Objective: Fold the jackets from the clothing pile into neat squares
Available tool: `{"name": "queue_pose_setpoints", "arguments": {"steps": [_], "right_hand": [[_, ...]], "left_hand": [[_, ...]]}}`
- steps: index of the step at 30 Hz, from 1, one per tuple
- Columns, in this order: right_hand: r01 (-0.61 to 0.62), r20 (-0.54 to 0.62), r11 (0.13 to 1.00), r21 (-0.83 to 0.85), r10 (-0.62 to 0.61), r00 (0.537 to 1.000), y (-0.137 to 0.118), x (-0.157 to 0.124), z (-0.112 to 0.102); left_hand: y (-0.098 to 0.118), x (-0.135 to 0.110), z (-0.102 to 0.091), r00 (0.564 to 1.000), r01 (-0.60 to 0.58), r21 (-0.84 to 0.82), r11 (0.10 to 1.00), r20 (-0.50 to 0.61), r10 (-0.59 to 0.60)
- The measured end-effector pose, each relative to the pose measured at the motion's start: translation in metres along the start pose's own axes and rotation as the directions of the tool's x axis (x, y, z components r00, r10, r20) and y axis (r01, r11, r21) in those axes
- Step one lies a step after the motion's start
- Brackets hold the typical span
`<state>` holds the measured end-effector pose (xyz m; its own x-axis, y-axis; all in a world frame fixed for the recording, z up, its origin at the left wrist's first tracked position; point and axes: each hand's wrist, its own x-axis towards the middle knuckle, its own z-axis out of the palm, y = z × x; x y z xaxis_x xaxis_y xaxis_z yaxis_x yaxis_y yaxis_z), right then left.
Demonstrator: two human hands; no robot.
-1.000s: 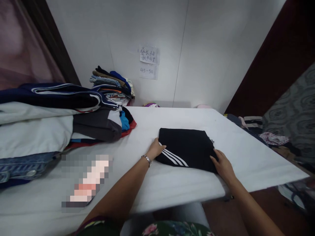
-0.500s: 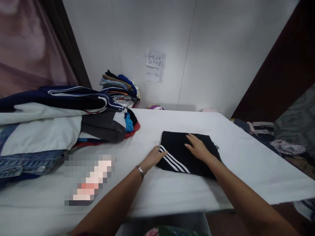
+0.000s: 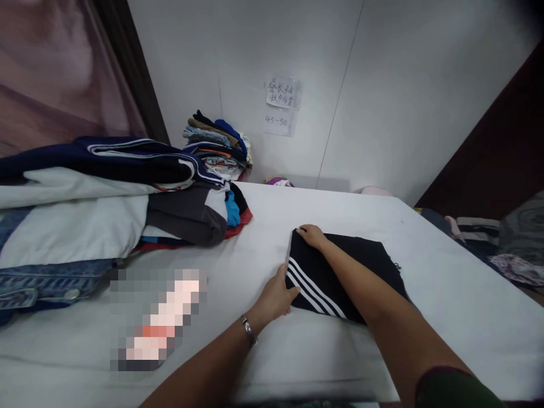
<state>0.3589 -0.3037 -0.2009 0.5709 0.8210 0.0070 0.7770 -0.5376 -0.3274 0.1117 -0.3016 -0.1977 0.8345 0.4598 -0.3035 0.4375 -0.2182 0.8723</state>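
Observation:
A folded black garment [image 3: 352,260] with three white stripes lies flat on the white-covered table [image 3: 238,345]. Some thin strings stick out at its right edge. My left hand [image 3: 278,294], with a metal bracelet at its wrist, grips the garment's near left edge, thumb on top and some fingers out of sight under the cloth. Reaching across the garment, my right hand [image 3: 312,235] has its bent fingers closed on the far left corner. The right forearm covers part of the black cloth.
On the left lies a heap of clothes [image 3: 182,218], including jeans. Behind it stands a stack of folded clothes [image 3: 216,144] against the wall. A pixelated object [image 3: 159,326] lies on the table's near left. Paper notes [image 3: 280,105] are on the wall. More clothes [image 3: 476,232] lie past the right edge.
My right hand has moved from the garment's middle to its far left corner. My left hand has slid nearer along the left edge. The view has shifted slightly.

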Motion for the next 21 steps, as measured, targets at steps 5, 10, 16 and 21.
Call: {"name": "queue_pose_setpoints", "arguments": {"steps": [5,10,16,21], "right_hand": [[-0.029,-0.053,1.0,0.008,0.029,0.998,-0.002,0.013,0.009],[-0.008,-0.13,1.0,-0.008,0.007,0.992,-0.004,0.009,0.018],[0.039,-0.12,0.999,-0.025,-0.042,0.992,-0.005,0.001,0.01],[0.163,-0.164,0.985,-0.059,-0.171,0.972,0.002,-0.032,-0.006]], "left_hand": [[-0.001,-0.004,0.001,0.999,-0.02,0.05,0.999,-0.037,0.022],[-0.006,0.001,0.003,0.995,-0.031,0.132,0.991,-0.087,0.043],[-0.005,0.0,0.002,0.997,-0.024,0.143,0.989,-0.075,0.035],[-0.002,-0.001,0.0,0.997,-0.026,0.094,0.995,-0.067,0.033]]}}
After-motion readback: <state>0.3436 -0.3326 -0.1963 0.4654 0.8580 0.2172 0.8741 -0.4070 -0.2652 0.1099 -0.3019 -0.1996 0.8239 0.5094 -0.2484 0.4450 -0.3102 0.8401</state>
